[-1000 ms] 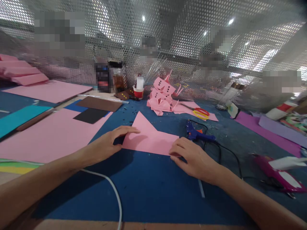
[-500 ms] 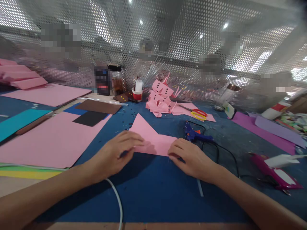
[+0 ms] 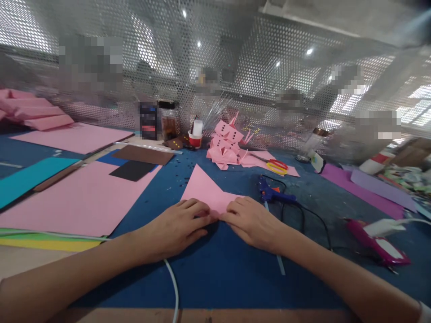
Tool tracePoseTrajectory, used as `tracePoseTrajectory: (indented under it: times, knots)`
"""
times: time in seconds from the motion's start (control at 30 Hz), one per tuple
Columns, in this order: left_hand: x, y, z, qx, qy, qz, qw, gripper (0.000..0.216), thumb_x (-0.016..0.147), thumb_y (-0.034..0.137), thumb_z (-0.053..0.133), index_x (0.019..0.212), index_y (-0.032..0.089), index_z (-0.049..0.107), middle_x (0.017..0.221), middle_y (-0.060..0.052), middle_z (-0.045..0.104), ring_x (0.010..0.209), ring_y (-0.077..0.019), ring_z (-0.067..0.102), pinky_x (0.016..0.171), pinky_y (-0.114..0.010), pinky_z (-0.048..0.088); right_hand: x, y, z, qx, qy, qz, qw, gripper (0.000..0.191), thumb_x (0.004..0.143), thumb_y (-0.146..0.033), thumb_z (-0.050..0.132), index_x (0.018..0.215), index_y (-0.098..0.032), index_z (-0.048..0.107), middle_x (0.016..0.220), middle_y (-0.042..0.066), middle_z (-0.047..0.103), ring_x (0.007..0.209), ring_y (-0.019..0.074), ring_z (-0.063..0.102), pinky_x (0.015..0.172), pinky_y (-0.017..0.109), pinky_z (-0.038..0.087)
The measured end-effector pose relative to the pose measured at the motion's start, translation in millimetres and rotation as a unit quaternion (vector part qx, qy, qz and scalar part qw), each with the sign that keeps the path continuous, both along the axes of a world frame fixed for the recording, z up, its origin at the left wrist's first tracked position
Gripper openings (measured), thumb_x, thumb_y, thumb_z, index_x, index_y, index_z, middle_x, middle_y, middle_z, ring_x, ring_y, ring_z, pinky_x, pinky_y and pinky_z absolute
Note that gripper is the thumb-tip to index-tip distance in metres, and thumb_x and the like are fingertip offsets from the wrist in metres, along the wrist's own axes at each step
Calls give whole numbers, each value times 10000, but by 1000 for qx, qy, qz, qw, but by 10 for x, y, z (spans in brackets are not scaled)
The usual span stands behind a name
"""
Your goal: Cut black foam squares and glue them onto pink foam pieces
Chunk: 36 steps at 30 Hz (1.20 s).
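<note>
A folded sheet of pink paper (image 3: 204,185) lies on the blue table mat, one pointed flap standing out towards the back. My left hand (image 3: 185,224) grips its near edge, fingertips on the paper and thumb held lower. From the other side, my right hand (image 3: 252,222) pinches the same edge, its curled fingers close to those of my left. Both hands cover the paper's lower corners, and the exact grip of the fingertips is partly hidden.
Beyond the paper stands a pink folded-paper figure (image 3: 225,143), with red-and-yellow scissors (image 3: 278,167) beside it. A blue glue gun (image 3: 274,192) and its cable lie right. Large pink sheets (image 3: 67,197) cover the left; a magenta power strip (image 3: 377,244) lies far right.
My hands have come closer together along the paper's near edge. The right hand has slid left from the paper's right end, and the left hand has moved right onto the edge.
</note>
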State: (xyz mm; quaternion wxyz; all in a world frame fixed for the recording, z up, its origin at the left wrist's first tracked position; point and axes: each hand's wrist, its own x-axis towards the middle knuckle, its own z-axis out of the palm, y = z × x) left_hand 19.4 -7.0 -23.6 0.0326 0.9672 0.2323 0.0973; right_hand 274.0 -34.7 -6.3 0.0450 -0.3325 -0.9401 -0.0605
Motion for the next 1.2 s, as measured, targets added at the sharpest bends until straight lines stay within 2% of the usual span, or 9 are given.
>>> tracePoseTrajectory:
  times: [0.2,0.3,0.57,0.9,1.2]
  knots:
    - [14,-7,26,-18,-4,9,1000,344,974,280,459,1313,306,507,1191,-62,550,1088,-238,496,953,-419,428,-7,11,-22,32,-29,11,999,251,974,-218,424,1185,-197,560,965,70,573,902,217,475,821,360,371]
    - [12,4,16,-18,-8,7,1000,308,974,277,456,1270,294,542,1193,-61,553,1095,-236,495,965,-414,416,-2,-1,-18,36,-44,13,998,222,975,-210,415,1120,-187,581,949,72,578,888,215,480,818,361,372]
    - [-1,15,14,-36,-24,0,999,361,975,231,448,1322,314,508,1207,-54,560,1105,-223,499,971,-387,415,63,-39,33,2,-22,10,1000,191,971,-234,446,1068,-183,602,979,85,601,952,210,514,859,358,375]
    - [-3,23,12,-46,-23,2,999,340,986,229,425,1308,290,518,1251,-56,558,1152,-225,489,991,-393,414,199,-100,72,-13,-3,-7,1000,183,949,-209,478,1045,-185,632,967,75,617,926,206,537,806,349,378]
    - [-20,39,-15,-45,-23,1,999,410,990,230,421,1382,347,452,1281,-45,548,1188,-223,483,1014,-391,415,347,-181,91,-25,18,-26,999,189,941,-188,486,1042,-185,646,975,69,627,910,191,546,803,333,390]
